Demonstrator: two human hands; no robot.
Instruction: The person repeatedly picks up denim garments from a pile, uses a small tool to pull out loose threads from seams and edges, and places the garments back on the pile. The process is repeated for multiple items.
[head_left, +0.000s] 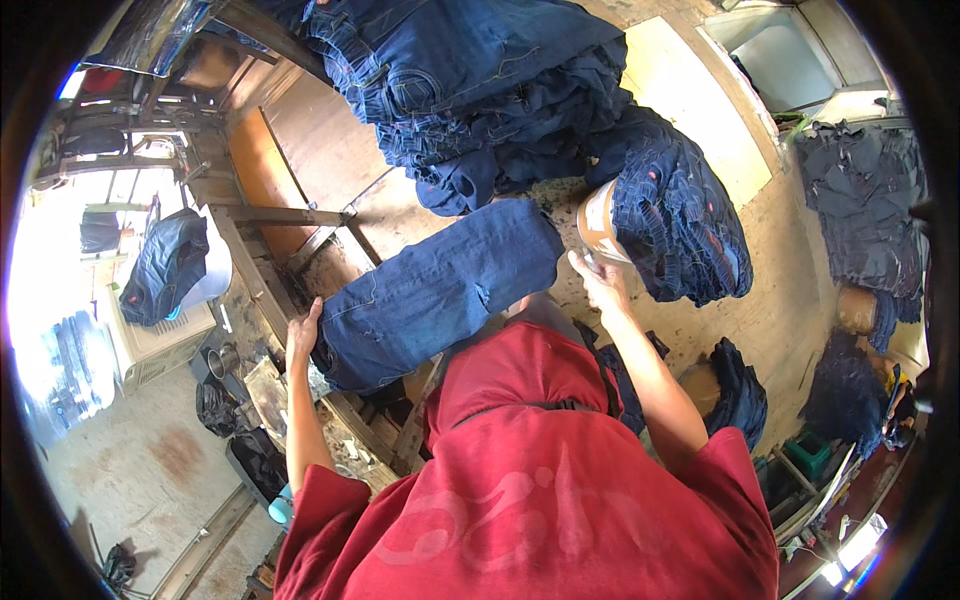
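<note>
A pair of dark blue jeans (pixel 440 290) lies stretched flat in front of me, slanting up to the right, with pale worn patches on its upper side. My left hand (pixel 303 335) is closed around its left end, the thumb along the edge. My right hand (pixel 603 288) is just beyond the right end, apart from the cloth, its fingers closed on something small and pale that I cannot make out. Close by that hand stands a brown cylinder (pixel 598 222) with more jeans (pixel 680 215) draped over it.
A high pile of jeans (pixel 480 70) rises beyond my work. Dark garments (pixel 865 205) hang at the far right. At left, a denim piece (pixel 165 268) hangs over a white container near a beige box (pixel 165 345). A wooden frame (pixel 255 275) runs beside my left hand.
</note>
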